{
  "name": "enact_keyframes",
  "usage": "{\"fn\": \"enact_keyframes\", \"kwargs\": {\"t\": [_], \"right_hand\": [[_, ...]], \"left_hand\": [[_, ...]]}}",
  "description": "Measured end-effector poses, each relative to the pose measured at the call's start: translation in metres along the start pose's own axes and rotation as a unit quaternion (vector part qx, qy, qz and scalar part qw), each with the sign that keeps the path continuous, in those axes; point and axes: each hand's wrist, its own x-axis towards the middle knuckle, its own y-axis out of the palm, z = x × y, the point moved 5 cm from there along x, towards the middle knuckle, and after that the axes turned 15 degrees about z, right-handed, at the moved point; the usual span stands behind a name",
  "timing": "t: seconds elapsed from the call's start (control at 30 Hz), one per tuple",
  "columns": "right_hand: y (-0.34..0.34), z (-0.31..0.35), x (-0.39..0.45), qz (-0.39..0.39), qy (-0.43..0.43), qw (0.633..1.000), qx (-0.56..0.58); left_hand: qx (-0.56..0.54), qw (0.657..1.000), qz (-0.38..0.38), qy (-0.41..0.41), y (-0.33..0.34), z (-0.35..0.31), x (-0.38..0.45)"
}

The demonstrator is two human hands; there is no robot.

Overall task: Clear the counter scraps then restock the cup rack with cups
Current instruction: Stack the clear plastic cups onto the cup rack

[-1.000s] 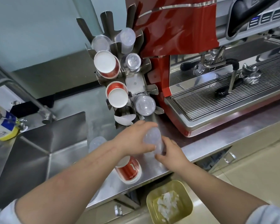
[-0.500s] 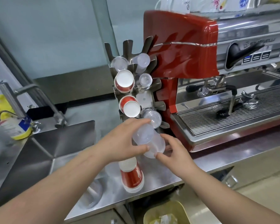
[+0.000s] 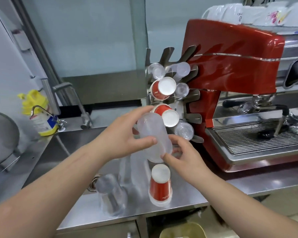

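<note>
Left hand (image 3: 126, 134) curls round stack of clear plastic cups (image 3: 153, 134), thumb across front. Right hand (image 3: 184, 155) half open, fingertips pinching stack's lower rim. Steel cup rack (image 3: 191, 100) just beyond.

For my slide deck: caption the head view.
Left hand and right hand hold clear cups at the cup rack.

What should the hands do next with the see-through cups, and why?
Probably lift the clear cups a little toward the cup rack and slide them into a free slot. The left hand grips them, the right hand pinches their rim, and the rack stands just behind them.
</note>
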Motion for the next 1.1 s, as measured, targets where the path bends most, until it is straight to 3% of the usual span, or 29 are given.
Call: {"fn": "enact_keyframes", "kwargs": {"t": [0.3, 0.77, 1.1], "right_hand": [[0.031, 0.021, 0.039, 0.071, 0.029, 0.996, -0.047], [0.055, -0.008, 0.083, 0.179, 0.159, 0.964, -0.118], [0.070, -0.031, 0.105, 0.232, 0.207, 0.935, -0.171]], "left_hand": [[-0.031, 0.999, -0.012, -0.032, -0.012, 0.050, -0.003], [-0.077, 0.992, 0.062, -0.072, 0.026, 0.123, 0.022], [-0.061, 0.984, 0.139, -0.093, 0.074, 0.164, 0.031]]}}
